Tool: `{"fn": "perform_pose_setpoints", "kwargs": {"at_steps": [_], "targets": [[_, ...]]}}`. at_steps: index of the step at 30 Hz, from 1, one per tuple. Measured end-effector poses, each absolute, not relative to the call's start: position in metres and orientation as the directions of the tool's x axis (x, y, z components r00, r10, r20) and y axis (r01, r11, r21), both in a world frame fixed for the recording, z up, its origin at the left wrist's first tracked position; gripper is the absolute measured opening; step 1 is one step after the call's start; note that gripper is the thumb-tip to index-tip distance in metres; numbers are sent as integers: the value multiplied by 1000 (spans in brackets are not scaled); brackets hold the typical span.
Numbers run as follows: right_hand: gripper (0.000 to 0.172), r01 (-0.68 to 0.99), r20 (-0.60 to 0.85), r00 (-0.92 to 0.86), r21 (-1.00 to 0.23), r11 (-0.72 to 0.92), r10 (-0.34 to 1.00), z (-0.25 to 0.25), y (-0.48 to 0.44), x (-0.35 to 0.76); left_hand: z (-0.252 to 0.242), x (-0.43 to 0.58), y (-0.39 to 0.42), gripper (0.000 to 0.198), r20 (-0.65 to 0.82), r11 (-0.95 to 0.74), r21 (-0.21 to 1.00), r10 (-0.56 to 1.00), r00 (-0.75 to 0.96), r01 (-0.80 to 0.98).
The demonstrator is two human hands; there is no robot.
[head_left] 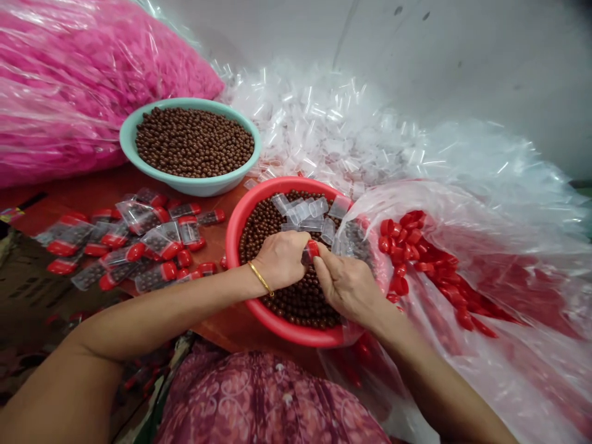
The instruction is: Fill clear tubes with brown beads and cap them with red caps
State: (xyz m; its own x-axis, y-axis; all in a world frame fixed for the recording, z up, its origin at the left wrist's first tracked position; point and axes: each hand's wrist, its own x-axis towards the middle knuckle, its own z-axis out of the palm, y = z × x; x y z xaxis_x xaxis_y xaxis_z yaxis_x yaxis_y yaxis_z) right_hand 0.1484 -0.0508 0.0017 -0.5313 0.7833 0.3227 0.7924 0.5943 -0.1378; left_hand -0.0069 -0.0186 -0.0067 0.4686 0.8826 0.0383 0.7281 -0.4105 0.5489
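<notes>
Held just above the brown balls in the red basin, a small tube! Clenched round its body with the left grip; pinching its red cap with the right grip, thumb hard alongside. Seating that cap, by the look of things: best to line up square, press evenly, brace without crushing the wall. Mostly buried in fingers, though; impossible to tell how full or how tightly closed. Further out, overlapping and hard to count, the clear tubes on the balls; veiled by plastic film, the basin's right rim; blurred, the pale heap behind; cut off at left, the pink sack.
</notes>
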Motion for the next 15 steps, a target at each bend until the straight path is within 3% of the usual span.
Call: {"fn": "perform_pose_setpoints", "kwargs": {"at_steps": [2, 4, 6, 8, 10, 12, 15], "targets": [[41, 800, 309, -558, -47, 598, 771, 2, -50, 150, -7, -8, -18, 16, 31, -430, 507, 875, 483, 747], [41, 788, 292, -571, -66, 612, 767, 5, -47, 153, -7, -8, -18, 18, 33, -451, 487, 865, 501, 748], [44, 788, 320, -500, -218, 576, 805, 7, -41, 156, -6, -6, -18, 18, 40, -475, 481, 851, 523, 737], [52, 735, 364, -303, -499, 459, 881, 5, -33, 153, -4, -4, -19, 18, 22, -506, 476, 824, 565, 719], [59, 559, 344, -100, -757, 338, 934, 0, -26, 143, -1, -2, -21, 19, -18, -537, 467, 788, 615, 702], [61, 412, 296, -30, -866, 282, 955, -9, -20, 132, 1, -2, -23, 21, -49, -568, 448, 756, 653, 691], [59, 381, 264, -83, -883, 275, 961, -20, -15, 119, 1, -4, -28, 22, -86, -586, 394, 744, 663, 708]]}}
